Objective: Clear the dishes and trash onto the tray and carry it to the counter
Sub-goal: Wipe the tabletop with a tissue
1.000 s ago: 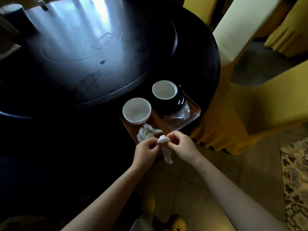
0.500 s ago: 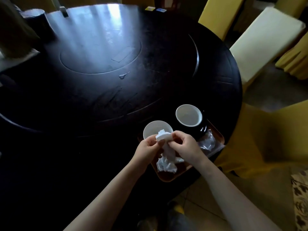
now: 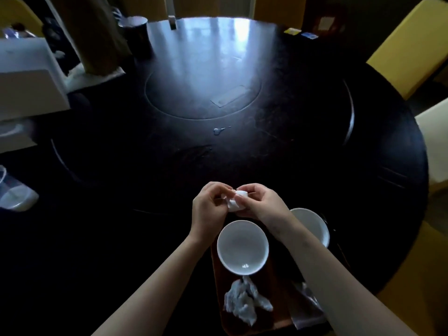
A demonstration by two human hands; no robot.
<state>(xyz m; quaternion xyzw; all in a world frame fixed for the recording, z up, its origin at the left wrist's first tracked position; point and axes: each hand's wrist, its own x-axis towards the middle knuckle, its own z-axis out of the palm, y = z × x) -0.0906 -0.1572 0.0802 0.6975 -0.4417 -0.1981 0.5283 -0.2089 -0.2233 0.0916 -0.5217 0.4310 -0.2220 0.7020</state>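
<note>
A brown tray [image 3: 278,318] lies at the near edge of the round black table [image 3: 169,166]. On it stand a white bowl [image 3: 242,247] and a second white bowl [image 3: 312,225], partly hidden by my right forearm. A crumpled tissue [image 3: 244,303] lies on the tray near me, and a clear plastic wrapper [image 3: 306,309] lies at the tray's right. My left hand [image 3: 209,209] and my right hand [image 3: 263,202] meet just beyond the bowls, both pinching one small folded white tissue [image 3: 236,202] over the table.
A small water spill [image 3: 219,130] sits mid-table. A dark cup [image 3: 135,32] stands at the far left edge, white boxes [image 3: 26,88] at the left. Yellow-covered chairs [image 3: 409,47] stand at the right. A clear plastic container [image 3: 12,192] lies at the far left.
The view has tilted up across the table. Both hands, still holding the white tissue, have moved from the tray's near end to beyond the bowls, and the tissue is now bunched smaller.
</note>
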